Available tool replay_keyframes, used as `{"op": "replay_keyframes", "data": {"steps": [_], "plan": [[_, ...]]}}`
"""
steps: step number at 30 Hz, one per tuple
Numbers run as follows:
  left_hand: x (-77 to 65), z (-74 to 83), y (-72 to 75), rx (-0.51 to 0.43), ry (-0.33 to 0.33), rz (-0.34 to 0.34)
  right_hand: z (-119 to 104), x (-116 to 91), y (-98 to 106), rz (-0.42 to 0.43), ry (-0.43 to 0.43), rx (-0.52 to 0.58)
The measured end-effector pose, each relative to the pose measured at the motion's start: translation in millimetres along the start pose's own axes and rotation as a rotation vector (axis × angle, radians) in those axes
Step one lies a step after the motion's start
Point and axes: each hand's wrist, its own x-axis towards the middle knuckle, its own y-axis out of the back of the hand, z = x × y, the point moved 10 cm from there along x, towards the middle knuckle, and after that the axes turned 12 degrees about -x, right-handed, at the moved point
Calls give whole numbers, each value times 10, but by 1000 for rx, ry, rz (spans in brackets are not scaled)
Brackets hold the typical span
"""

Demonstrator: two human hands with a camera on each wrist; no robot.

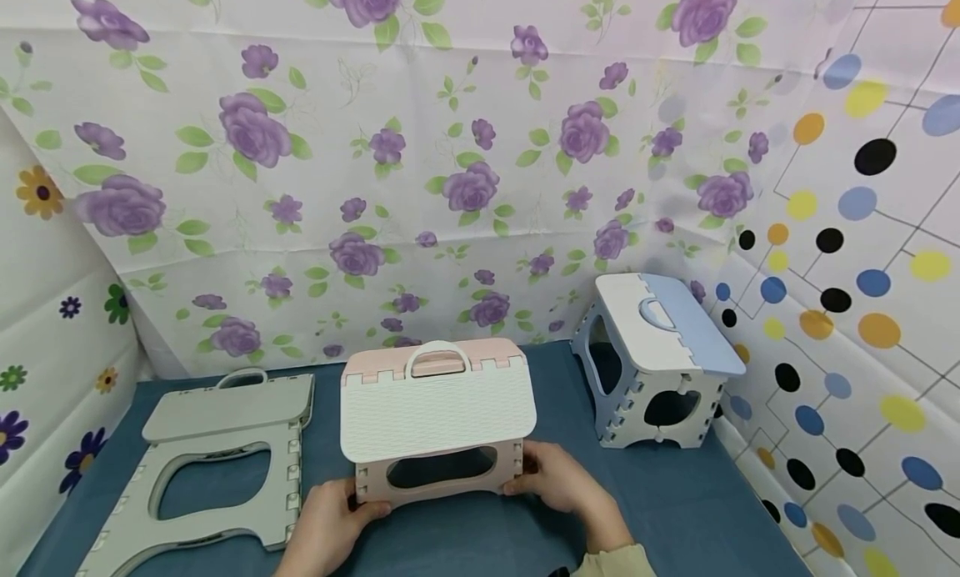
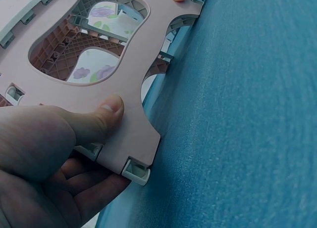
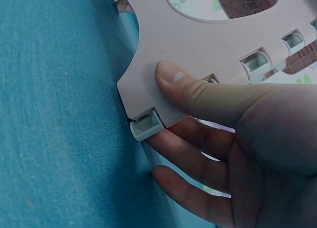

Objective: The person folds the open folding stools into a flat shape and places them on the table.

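Observation:
A folding stool [image 1: 438,418] with a white and pink top and pink legs stands unfolded at the middle of the table, its loop handle raised at the back of the seat. My left hand [image 1: 326,523] grips the near left leg low down; in the left wrist view the thumb [image 2: 113,107] lies on the pink panel, the fingers behind its edge. The near right leg is held by my right hand [image 1: 558,477]. Its thumb [image 3: 173,79] presses the panel's face in the right wrist view, with fingers behind the corner.
To the left lies a grey-green folding stool [image 1: 225,460], folded flat. A blue and white folding stool [image 1: 660,352] stands unfolded at the back right. All are on a blue cloth-covered table [image 1: 465,544], with a flowered curtain [image 1: 420,185] behind and a dotted one [image 1: 870,252] at the right.

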Motion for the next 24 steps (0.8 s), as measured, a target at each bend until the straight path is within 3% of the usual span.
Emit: {"op": "replay_keyframes", "data": {"steps": [24], "plan": [[4, -55, -41, -64, 22, -37, 3, -12, -3, 13, 4, -9]]}}
